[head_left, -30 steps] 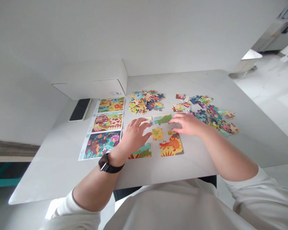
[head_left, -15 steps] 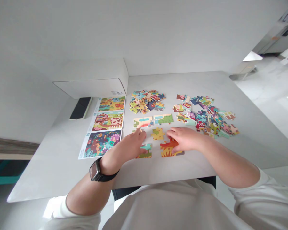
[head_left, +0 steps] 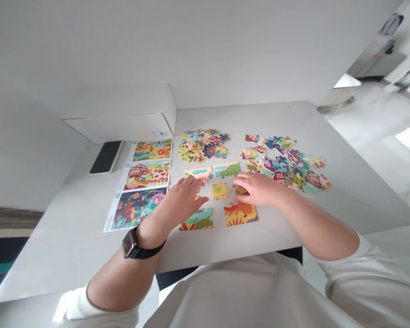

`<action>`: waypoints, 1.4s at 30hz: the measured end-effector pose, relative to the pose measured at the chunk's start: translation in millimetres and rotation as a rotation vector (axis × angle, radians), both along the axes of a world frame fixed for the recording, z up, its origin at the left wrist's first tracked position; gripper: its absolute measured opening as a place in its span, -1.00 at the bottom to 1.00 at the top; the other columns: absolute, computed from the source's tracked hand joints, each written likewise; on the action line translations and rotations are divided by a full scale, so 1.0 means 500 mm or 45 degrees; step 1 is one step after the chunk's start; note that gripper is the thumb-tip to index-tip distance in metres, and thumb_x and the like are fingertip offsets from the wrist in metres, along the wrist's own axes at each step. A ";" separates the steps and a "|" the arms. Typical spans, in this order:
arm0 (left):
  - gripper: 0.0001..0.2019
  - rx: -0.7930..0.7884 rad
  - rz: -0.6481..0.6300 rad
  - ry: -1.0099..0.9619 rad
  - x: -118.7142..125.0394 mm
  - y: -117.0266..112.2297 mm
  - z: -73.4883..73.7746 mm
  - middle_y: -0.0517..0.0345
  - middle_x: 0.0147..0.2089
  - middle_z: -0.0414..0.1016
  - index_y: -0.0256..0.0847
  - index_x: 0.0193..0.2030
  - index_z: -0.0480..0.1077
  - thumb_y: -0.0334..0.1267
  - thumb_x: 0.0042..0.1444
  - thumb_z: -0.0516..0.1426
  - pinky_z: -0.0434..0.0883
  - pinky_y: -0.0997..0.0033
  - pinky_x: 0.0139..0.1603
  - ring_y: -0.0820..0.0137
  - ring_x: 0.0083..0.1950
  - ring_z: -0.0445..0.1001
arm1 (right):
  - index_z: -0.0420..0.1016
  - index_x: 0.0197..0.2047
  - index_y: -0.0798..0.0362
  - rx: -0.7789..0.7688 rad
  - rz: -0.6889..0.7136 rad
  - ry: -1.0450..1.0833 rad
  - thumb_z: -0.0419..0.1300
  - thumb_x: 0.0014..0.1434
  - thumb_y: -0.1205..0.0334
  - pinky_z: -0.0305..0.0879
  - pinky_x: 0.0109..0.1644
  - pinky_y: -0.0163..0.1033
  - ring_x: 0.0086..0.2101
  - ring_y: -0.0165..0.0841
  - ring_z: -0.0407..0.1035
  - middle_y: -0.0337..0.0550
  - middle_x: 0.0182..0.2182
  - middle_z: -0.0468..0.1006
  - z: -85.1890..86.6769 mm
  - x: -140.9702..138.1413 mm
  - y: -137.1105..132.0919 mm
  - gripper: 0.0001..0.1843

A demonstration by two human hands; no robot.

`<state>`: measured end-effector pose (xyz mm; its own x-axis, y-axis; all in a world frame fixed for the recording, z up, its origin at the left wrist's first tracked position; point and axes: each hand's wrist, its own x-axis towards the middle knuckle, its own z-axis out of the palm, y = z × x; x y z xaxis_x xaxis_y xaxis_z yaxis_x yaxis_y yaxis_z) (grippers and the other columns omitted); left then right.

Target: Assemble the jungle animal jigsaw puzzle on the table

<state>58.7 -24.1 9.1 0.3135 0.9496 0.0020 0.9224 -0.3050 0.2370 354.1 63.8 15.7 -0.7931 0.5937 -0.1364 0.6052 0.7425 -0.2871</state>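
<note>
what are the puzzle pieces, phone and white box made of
Pieces: probably printed cardboard; pale edges show around the bright pictures.
Phone: seemingly glass front, smooth and dark, with a pale rim, perhaps plastic.
Box: likely matte cardboard, given its plain, flat panels and thin edges.

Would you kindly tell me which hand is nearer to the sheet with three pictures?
Left. The left hand is beside the right edge of the sheet; the right hand is farther right, beyond the yellow puzzle section.
</note>
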 end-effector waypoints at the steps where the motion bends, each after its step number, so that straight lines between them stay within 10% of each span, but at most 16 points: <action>1: -0.61 0.070 0.011 -0.010 0.001 0.004 -0.007 -0.12 0.22 0.55 -0.15 0.27 0.42 -0.11 0.38 0.28 0.47 -0.06 0.32 -0.03 0.28 0.54 | 0.58 0.16 -0.01 0.073 -0.022 0.052 0.34 0.41 0.02 0.40 0.03 -0.05 0.02 -0.06 0.53 0.05 0.08 0.61 -0.008 0.000 0.006 -0.65; 17: -0.50 0.176 -0.079 -0.103 0.005 0.044 -0.068 -0.22 0.47 0.45 -0.20 0.42 0.43 -0.02 0.47 0.17 0.37 -0.20 0.52 -0.07 0.48 0.40 | 0.55 0.22 -0.04 0.223 -0.448 -0.047 0.49 0.22 0.05 0.41 0.29 0.21 0.25 0.14 0.47 0.12 0.24 0.63 -0.034 0.102 0.146 -0.46; 25: -0.63 0.127 -0.377 -0.216 0.015 0.035 -0.052 -0.13 0.49 0.46 -0.08 0.29 0.60 -0.08 0.48 0.16 0.34 -0.22 0.56 -0.03 0.52 0.37 | 0.54 0.15 -0.04 0.213 -0.405 -0.020 0.48 0.20 0.12 0.43 0.23 0.13 0.18 0.07 0.52 0.06 0.17 0.67 -0.035 0.103 0.150 -0.52; 42: -0.63 0.152 -0.196 -0.105 -0.001 0.038 -0.029 -0.05 0.32 0.63 -0.09 -0.17 0.73 -0.09 0.50 0.10 0.46 -0.11 0.39 0.03 0.33 0.54 | 0.44 0.29 -0.03 0.177 -0.197 0.347 0.38 0.19 0.26 0.39 0.36 0.14 0.27 0.03 0.46 0.12 0.29 0.54 -0.018 0.090 0.126 -0.40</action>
<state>58.2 -5.3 -5.3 0.4491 0.8820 0.1432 0.8417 -0.4713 0.2636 399.0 127.0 6.5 -0.6885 0.7076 0.1591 0.6283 0.6915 -0.3564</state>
